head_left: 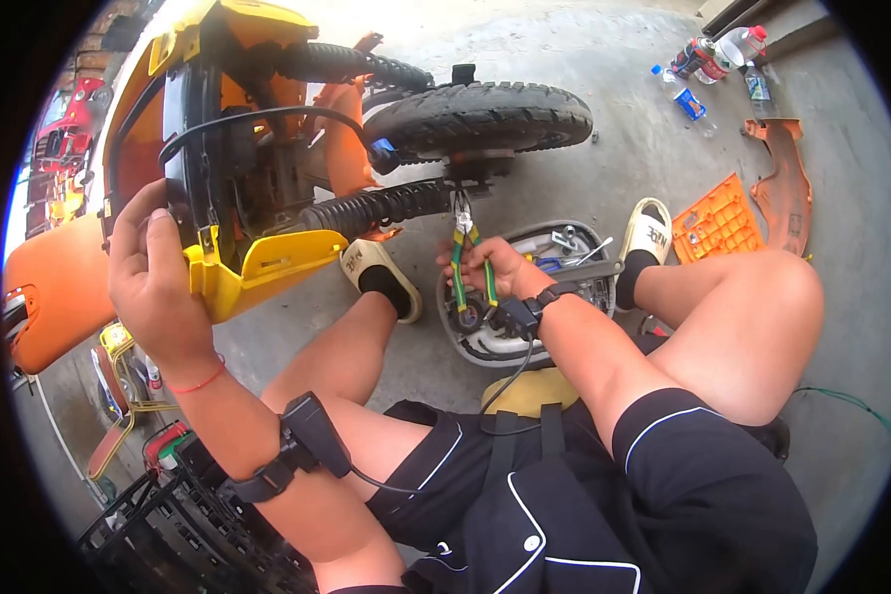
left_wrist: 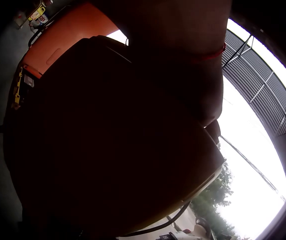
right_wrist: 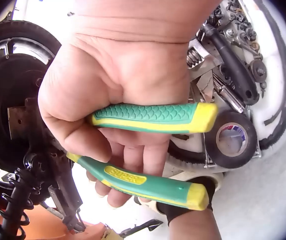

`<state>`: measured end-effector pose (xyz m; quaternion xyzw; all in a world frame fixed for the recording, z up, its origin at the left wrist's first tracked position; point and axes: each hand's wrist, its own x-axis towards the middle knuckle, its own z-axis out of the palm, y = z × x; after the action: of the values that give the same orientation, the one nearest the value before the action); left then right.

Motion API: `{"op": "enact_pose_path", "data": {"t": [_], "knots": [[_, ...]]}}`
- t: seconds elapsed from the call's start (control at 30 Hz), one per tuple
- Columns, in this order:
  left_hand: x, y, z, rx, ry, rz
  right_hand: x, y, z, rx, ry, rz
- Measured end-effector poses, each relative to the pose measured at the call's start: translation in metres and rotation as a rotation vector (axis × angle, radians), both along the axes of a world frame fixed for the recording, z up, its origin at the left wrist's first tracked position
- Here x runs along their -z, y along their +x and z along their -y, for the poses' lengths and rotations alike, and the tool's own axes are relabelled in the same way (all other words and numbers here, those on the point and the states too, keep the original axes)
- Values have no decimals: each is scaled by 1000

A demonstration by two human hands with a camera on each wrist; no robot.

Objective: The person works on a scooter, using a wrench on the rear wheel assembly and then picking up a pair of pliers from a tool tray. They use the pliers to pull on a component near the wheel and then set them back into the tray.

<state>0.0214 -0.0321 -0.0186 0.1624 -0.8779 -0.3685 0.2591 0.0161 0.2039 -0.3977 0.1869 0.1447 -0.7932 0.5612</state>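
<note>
My right hand (head_left: 503, 265) grips pliers (head_left: 463, 220) with green and yellow handles. In the right wrist view, the thumb lies between the spread handles (right_wrist: 148, 119), with the fingers behind them. The pliers' tip is at the lower end of a black shock absorber (head_left: 378, 206), beside the wheel (head_left: 485, 119) of a tipped scooter. My left hand (head_left: 163, 282) holds the edge of the scooter's yellow and black body panel (head_left: 190, 148), thumb on the near side. A dark panel fills most of the left wrist view and hides the fingers.
A grey tool tray (head_left: 589, 230) with tools and a roll of black tape (right_wrist: 231, 140) stands between the feet. Orange plastic panels (head_left: 715, 220) and several bottles (head_left: 683, 99) lie to the right. A black crate (head_left: 183, 530) stands at the lower left.
</note>
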Motion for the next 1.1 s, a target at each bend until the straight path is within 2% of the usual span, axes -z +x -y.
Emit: {"op": "enact_pose_path", "data": {"t": [0.17, 0.23, 0.47, 0.53, 0.57, 0.6, 0.67, 0.73, 0.8, 0.83, 0.9, 0.93, 1.0, 1.07, 1.1], "knots": [[0, -1, 0, 7, 4, -2, -3, 6, 11, 9, 233, -136], [1, 0, 0, 16, 19, -19, -3, 10, 17, 7, 440, -244], [0, 0, -1, 35, 40, -49, -11, 3, 13, -69, 573, -321], [-1, 1, -2, -54, 13, -128, -12, -4, 3, -168, 499, -248], [4, 4, -2, -31, -115, -231, -13, -7, -3, -168, 497, -255], [9, 3, -6, -91, -238, -477, -13, -10, -9, -188, 459, -272], [3, 16, -18, -248, -310, -615, -10, -9, -17, -206, 420, -279], [7, 44, -25, -157, -618, -593, -5, -8, -22, -225, 396, -309], [24, 59, -75, 220, -461, -547, -6, -5, -24, -245, 386, -321], [37, 68, -103, 329, -297, -380, -6, -5, -24, -261, 377, -338], [93, 61, -134, 402, -121, -209, -5, -4, -22, -271, 379, -346], [116, 63, -141, 379, 93, 236, -3, -6, -23, -271, 390, -353], [204, 67, -138, 213, 249, 675, -12, -11, -24, -256, 365, -327], [261, 71, -129, 131, 124, 1105, -14, -15, -24, -245, 347, -302], [278, 74, -131, 131, 135, 1099, -11, -15, -24, -255, 342, -299]]}}
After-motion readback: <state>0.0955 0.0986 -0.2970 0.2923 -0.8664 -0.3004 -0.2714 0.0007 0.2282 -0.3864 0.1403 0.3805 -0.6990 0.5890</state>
